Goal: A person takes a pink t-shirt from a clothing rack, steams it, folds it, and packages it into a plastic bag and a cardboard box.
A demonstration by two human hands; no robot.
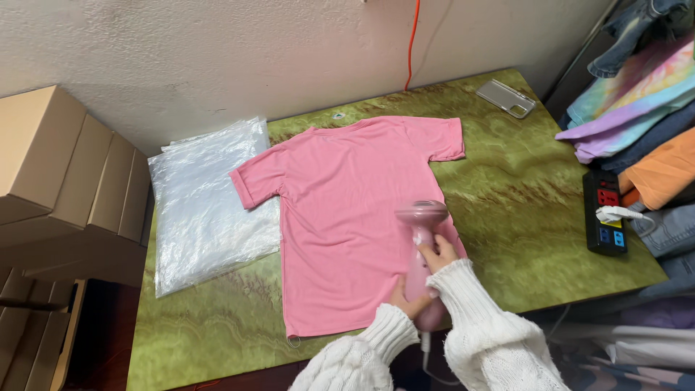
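here, a green marbled table (550, 217) fills most of the view, pushed up against a rough white wall (181, 51). spread flat on it, front side down or up i cannot tell, is a pink t-shirt (340, 217), its neck toward the wall and its hem at the near edge. just beside the shirt's left sleeve lies a stack of clear plastic bags (203, 203), touching the sleeve's edge. off the table's left end stand brown cardboard boxes (65, 181). at the right end a heap of folded clothes (644, 123) in tie-dye, orange and denim sits beside a black power strip (604, 210) with a white plug in it. a phone (505, 98) lies near the far right corner, and an orange cable (413, 43) hangs down the wall.

a pink handheld steamer (423, 253) rests with its head on the shirt's lower right part. the right hand (438, 255), in a white knit sleeve, is wrapped around its handle, fingers closed on it. the left hand (405, 300), sleeved the same, is pressed against the steamer's lower body, fingers curled onto it, touching the shirt near the hem.
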